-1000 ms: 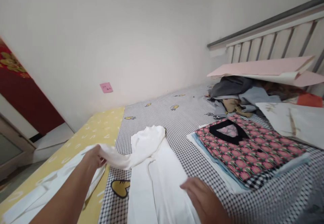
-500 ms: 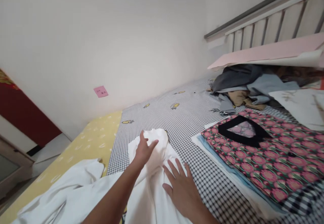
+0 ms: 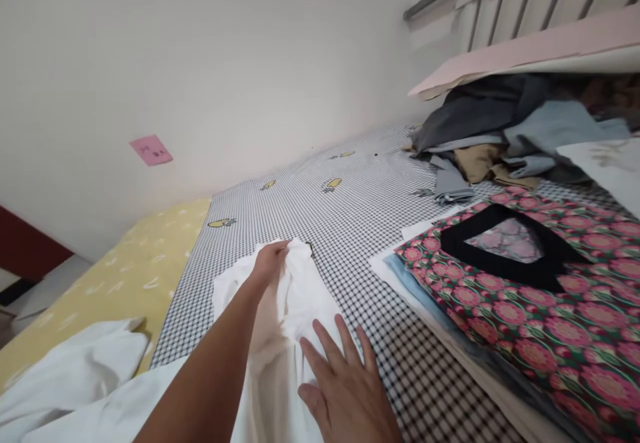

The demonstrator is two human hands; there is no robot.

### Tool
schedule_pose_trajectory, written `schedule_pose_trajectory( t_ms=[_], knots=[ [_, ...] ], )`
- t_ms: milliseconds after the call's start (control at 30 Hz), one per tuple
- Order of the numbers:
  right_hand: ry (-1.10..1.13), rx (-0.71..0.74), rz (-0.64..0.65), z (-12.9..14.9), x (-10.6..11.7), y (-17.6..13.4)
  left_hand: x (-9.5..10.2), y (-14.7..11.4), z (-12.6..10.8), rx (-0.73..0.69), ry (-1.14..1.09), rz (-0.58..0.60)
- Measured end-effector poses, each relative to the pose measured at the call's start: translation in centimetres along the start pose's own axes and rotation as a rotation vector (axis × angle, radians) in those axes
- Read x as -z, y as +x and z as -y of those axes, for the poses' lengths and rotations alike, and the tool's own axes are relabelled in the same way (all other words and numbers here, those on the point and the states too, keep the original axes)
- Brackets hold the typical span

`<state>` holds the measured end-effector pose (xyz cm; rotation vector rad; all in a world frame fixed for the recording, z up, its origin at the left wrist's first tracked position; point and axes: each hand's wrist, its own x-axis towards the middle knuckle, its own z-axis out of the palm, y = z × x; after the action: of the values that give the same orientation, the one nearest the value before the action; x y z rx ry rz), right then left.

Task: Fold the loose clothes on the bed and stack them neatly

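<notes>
Left hand (image 3: 271, 261) closed, pinching far edge of white garment (image 3: 280, 336). Right hand (image 3: 345, 389) open, fingers spread, palm flat on garment nearer camera. Garment lies on checked bed sheet (image 3: 350, 209), partly over yellow sheet (image 3: 125, 263). Folded floral top (image 3: 530, 283) on stack just right; clothes heap (image 3: 500, 136) beyond.
</notes>
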<state>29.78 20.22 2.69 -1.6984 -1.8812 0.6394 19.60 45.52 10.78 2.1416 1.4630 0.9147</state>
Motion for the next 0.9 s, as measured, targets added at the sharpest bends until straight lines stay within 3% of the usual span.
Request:
schedule_pose_trajectory(
  t_ms=[100,167,233,300,333,400,467,567,667,767,833,900],
  knots=[
    [-0.03,-0.006,-0.039,0.0,-0.4,-0.1,2.8,-0.4,-0.7,-0.06,0.072,-0.248],
    [-0.048,-0.015,-0.078,0.1,-0.8,-0.1,4.6,-2.1,-2.1,-0.153,0.126,-0.373],
    [-0.066,-0.023,-0.11,0.2,-1.0,-0.1,5.6,-5.3,-3.6,-0.351,0.218,-0.324],
    [-0.085,-0.019,-0.129,0.3,-1.0,0.0,5.2,-9.3,-4.4,-0.596,0.359,-0.096],
    [-0.097,-0.016,-0.133,0.3,-1.0,0.0,4.5,-11.2,-4.4,-0.649,0.414,0.017],
    [-0.121,-0.021,-0.137,0.4,-1.1,0.0,2.6,-13.7,-3.6,-0.569,0.512,0.23],
    [-0.144,-0.035,-0.144,0.4,-1.2,0.0,0.4,-14.0,-2.3,-0.41,0.586,0.357],
    [-0.176,-0.031,-0.159,0.1,-1.6,-0.1,-2.6,-11.1,-0.7,-0.234,0.635,0.353],
    [-0.205,-0.015,-0.166,-0.2,-1.7,-0.1,-4.5,-7.4,-0.7,-0.062,0.615,0.323],
    [-0.231,-0.002,-0.177,-0.1,-1.3,-0.1,-4.7,-5.5,-1.8,0.031,0.573,0.377],
    [-0.261,0.003,-0.193,0.0,-0.9,-0.1,-3.3,-5.7,-2.6,0.032,0.544,0.425],
    [-0.296,0.003,-0.215,0.1,-0.9,-0.2,-0.9,-7.6,-3.2,0.008,0.536,0.395]
  ],
)
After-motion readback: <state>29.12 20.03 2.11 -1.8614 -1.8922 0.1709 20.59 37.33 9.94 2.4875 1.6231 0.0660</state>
